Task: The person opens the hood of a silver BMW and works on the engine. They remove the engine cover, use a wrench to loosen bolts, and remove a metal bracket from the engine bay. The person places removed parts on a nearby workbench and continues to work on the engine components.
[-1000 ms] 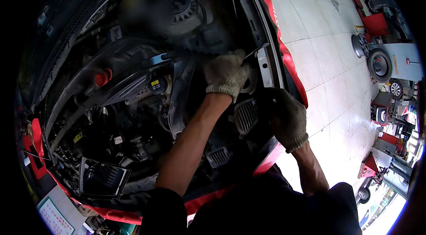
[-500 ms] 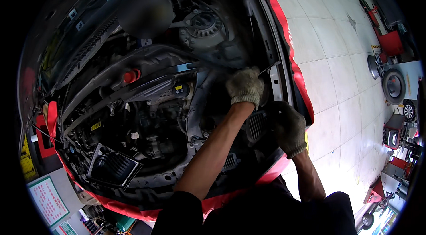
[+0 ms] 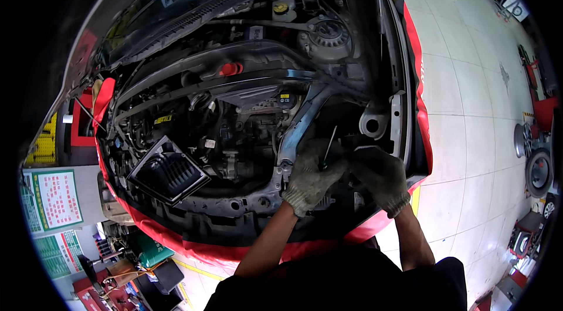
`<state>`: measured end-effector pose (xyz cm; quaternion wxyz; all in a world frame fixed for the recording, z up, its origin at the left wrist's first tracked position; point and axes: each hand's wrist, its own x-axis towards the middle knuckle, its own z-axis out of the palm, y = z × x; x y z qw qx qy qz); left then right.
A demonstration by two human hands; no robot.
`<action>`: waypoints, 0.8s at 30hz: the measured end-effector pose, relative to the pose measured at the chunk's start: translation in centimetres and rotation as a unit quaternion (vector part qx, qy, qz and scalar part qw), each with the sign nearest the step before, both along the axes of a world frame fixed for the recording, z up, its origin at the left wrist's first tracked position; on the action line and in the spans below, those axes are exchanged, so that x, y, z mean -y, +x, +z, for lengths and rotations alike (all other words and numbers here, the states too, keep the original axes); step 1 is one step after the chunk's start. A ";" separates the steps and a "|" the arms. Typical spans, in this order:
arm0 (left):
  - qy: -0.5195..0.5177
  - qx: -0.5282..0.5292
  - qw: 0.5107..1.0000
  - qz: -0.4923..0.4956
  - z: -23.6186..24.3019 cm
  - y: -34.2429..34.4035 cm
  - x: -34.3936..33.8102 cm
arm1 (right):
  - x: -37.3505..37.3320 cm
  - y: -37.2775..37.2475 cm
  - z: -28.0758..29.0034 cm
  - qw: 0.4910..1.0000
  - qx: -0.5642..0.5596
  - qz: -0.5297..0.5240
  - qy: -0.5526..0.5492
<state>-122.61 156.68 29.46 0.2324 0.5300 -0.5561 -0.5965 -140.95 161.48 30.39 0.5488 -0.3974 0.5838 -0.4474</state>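
Observation:
Both my hands wear grey knitted work gloves and are close together over the front right corner of a car's engine bay. My left hand (image 3: 311, 182) is closed around what looks like a screwdriver (image 3: 333, 139), its thin metal shaft pointing up; the handle is mostly hidden by the glove. Beside it, my right hand (image 3: 381, 179) has its fingers curled in toward the left hand. Anything within its fingers is too dark to make out. Just beyond the right hand is a grey metal bracket (image 3: 373, 117) with a round hole.
An open black plastic box (image 3: 170, 170) sits at the engine's front left. Behind are a red cap (image 3: 230, 69), a strut mount (image 3: 328, 32) and a yellow-capped reservoir (image 3: 281, 10). Red protective covers (image 3: 423, 111) line the car's edges. Wheels (image 3: 538, 171) stand at the far right.
My left hand has drawn back toward me from the fender edge, and the tool shaft now points upward. The right hand has come in beside it. The whole view has shifted.

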 end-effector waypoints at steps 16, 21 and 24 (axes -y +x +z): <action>-0.070 -0.099 0.986 0.117 4.8 2.9 -14.7 | -8.4 0.6 6.1 0.967 0.034 0.251 0.011; -0.153 -0.117 0.977 0.091 5.1 4.8 -18.1 | -10.4 1.6 6.5 0.948 0.095 0.299 0.045; -0.199 -0.101 0.970 0.099 5.0 6.7 -20.3 | -11.5 3.7 6.6 0.930 0.146 0.328 0.075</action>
